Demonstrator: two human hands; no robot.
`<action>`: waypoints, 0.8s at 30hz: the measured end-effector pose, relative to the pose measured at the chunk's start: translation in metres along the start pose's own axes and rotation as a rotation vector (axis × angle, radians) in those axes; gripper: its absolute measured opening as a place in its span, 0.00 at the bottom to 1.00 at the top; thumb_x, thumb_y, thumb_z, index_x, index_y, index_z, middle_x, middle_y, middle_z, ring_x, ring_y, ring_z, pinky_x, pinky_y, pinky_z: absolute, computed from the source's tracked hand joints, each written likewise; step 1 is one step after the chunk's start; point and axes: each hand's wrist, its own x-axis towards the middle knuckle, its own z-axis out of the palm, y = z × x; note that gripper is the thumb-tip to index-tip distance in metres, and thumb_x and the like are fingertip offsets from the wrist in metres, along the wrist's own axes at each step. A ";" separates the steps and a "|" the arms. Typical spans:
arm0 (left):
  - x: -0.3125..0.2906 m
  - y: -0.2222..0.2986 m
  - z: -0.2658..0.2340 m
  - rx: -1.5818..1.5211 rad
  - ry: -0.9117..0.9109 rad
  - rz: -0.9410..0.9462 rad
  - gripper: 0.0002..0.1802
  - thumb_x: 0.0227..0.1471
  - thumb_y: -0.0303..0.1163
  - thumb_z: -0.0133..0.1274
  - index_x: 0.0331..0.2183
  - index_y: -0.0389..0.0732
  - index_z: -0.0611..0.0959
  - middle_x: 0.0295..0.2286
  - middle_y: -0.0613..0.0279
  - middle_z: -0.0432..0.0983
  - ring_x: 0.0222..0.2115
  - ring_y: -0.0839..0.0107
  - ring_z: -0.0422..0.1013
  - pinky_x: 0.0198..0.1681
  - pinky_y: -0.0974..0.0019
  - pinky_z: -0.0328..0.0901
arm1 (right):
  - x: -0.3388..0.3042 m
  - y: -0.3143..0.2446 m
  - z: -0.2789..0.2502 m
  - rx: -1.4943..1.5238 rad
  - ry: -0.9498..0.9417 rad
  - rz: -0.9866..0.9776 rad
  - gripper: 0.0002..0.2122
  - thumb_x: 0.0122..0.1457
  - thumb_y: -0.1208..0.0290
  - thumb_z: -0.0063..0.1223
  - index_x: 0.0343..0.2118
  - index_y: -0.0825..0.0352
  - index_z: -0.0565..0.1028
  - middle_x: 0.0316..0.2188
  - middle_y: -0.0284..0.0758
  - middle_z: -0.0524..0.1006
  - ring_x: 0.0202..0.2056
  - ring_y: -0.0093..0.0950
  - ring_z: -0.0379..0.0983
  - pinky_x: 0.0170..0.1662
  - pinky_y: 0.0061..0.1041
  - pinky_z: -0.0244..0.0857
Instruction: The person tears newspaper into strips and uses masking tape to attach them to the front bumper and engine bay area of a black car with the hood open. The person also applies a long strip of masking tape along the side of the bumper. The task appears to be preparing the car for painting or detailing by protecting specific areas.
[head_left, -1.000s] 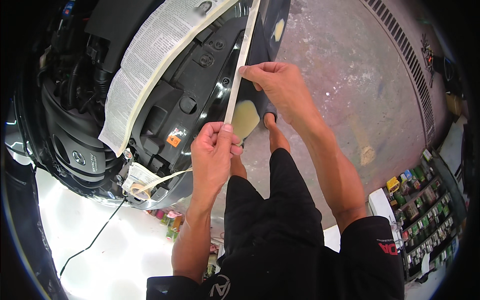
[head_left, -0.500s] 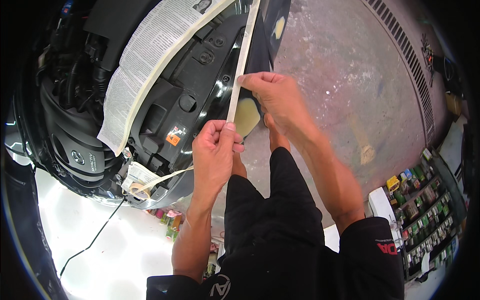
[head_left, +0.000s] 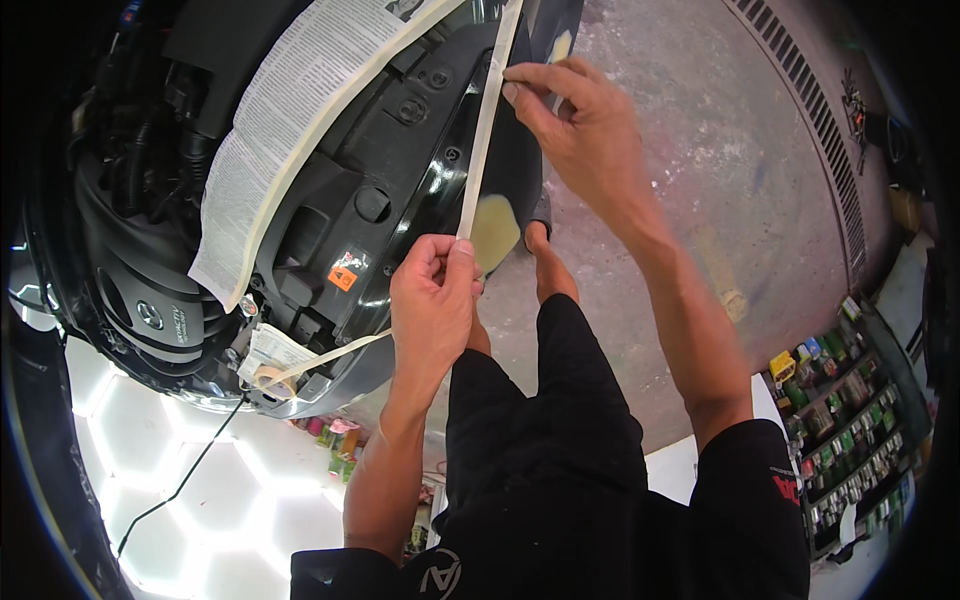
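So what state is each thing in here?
Tape strip: pulled straight
Left hand: pinching the strip
Right hand: fingertips apart at the strip's edge, contact unclear
Tape roll: partly unwound
Newspaper sheet: spread out, tape along one edge
Engine cover: exposed
Yellowish patch: uncovered

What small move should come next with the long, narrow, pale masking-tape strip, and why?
I'd probably press the masking-tape strip onto the glossy black car panel with the bare right hand: its thumb and forefinger are by the strip's edge, the bare left hand pinches it lower in view, and the span between looks straight. Whether it already sticks there isn't clear.
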 end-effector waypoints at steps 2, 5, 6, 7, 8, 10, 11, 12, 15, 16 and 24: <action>-0.001 0.000 0.002 0.002 -0.002 0.011 0.14 0.73 0.36 0.57 0.41 0.32 0.84 0.29 0.62 0.83 0.29 0.78 0.78 0.37 0.71 0.73 | 0.010 0.010 0.001 -0.052 -0.012 -0.070 0.09 0.64 0.66 0.68 0.46 0.58 0.89 0.35 0.33 0.82 0.33 0.32 0.77 0.38 0.32 0.71; 0.000 -0.003 0.003 0.037 -0.009 0.035 0.14 0.73 0.36 0.58 0.41 0.32 0.83 0.29 0.62 0.83 0.29 0.78 0.78 0.37 0.71 0.73 | 0.018 0.018 0.001 -0.077 -0.027 -0.136 0.10 0.65 0.67 0.70 0.47 0.59 0.89 0.35 0.31 0.80 0.26 0.23 0.70 0.32 0.28 0.67; -0.001 -0.002 0.003 0.037 -0.006 0.036 0.14 0.73 0.36 0.58 0.41 0.32 0.83 0.29 0.62 0.83 0.29 0.78 0.78 0.37 0.71 0.74 | 0.020 0.017 -0.001 -0.076 -0.043 -0.140 0.10 0.65 0.66 0.70 0.47 0.59 0.89 0.35 0.31 0.80 0.26 0.24 0.71 0.32 0.28 0.67; -0.003 -0.001 0.003 0.037 -0.003 0.037 0.14 0.73 0.35 0.58 0.41 0.32 0.84 0.29 0.62 0.83 0.29 0.78 0.78 0.37 0.71 0.74 | 0.023 0.015 -0.003 -0.075 -0.058 -0.143 0.10 0.65 0.66 0.70 0.47 0.59 0.89 0.35 0.31 0.80 0.27 0.24 0.71 0.33 0.29 0.68; -0.003 0.000 0.003 0.036 -0.003 0.036 0.13 0.73 0.35 0.58 0.40 0.32 0.84 0.29 0.62 0.83 0.29 0.78 0.78 0.37 0.71 0.74 | 0.026 0.014 -0.004 -0.093 -0.068 -0.150 0.10 0.65 0.66 0.70 0.47 0.59 0.89 0.36 0.31 0.80 0.27 0.25 0.72 0.34 0.29 0.68; -0.005 0.002 0.001 0.003 -0.005 0.055 0.13 0.72 0.34 0.57 0.40 0.33 0.84 0.29 0.62 0.83 0.29 0.77 0.78 0.37 0.71 0.73 | 0.033 0.010 -0.010 -0.128 -0.088 -0.162 0.10 0.66 0.65 0.70 0.47 0.59 0.89 0.36 0.31 0.81 0.28 0.27 0.73 0.35 0.30 0.69; -0.007 0.004 0.000 -0.013 -0.005 0.064 0.12 0.72 0.34 0.57 0.40 0.33 0.84 0.29 0.62 0.83 0.29 0.77 0.79 0.37 0.71 0.73 | 0.036 0.006 -0.011 -0.151 -0.095 -0.146 0.10 0.65 0.65 0.70 0.46 0.60 0.89 0.36 0.31 0.81 0.29 0.28 0.73 0.36 0.32 0.70; -0.009 0.007 0.000 -0.006 -0.006 0.067 0.12 0.72 0.33 0.57 0.39 0.33 0.84 0.29 0.62 0.83 0.29 0.78 0.78 0.37 0.71 0.73 | 0.040 0.002 -0.012 -0.174 -0.102 -0.129 0.10 0.64 0.65 0.70 0.45 0.60 0.89 0.36 0.31 0.81 0.29 0.30 0.74 0.37 0.33 0.71; -0.014 0.017 -0.002 0.020 -0.003 0.089 0.11 0.72 0.32 0.57 0.39 0.33 0.84 0.28 0.63 0.83 0.29 0.78 0.78 0.37 0.71 0.73 | 0.047 -0.003 -0.016 -0.169 -0.152 -0.144 0.08 0.63 0.66 0.66 0.41 0.63 0.88 0.39 0.38 0.81 0.41 0.39 0.78 0.47 0.37 0.73; -0.018 0.021 -0.002 0.031 0.002 0.102 0.11 0.72 0.32 0.57 0.39 0.33 0.84 0.28 0.63 0.83 0.29 0.78 0.78 0.37 0.71 0.73 | 0.050 -0.004 -0.017 -0.155 -0.174 -0.160 0.08 0.63 0.66 0.64 0.39 0.64 0.87 0.41 0.41 0.81 0.46 0.43 0.80 0.51 0.39 0.74; -0.023 0.026 0.004 0.057 -0.011 0.148 0.11 0.72 0.32 0.58 0.38 0.33 0.83 0.27 0.64 0.82 0.28 0.79 0.78 0.36 0.72 0.73 | 0.061 0.002 -0.021 -0.205 -0.225 -0.216 0.10 0.63 0.63 0.61 0.38 0.63 0.88 0.39 0.39 0.83 0.45 0.42 0.81 0.50 0.38 0.75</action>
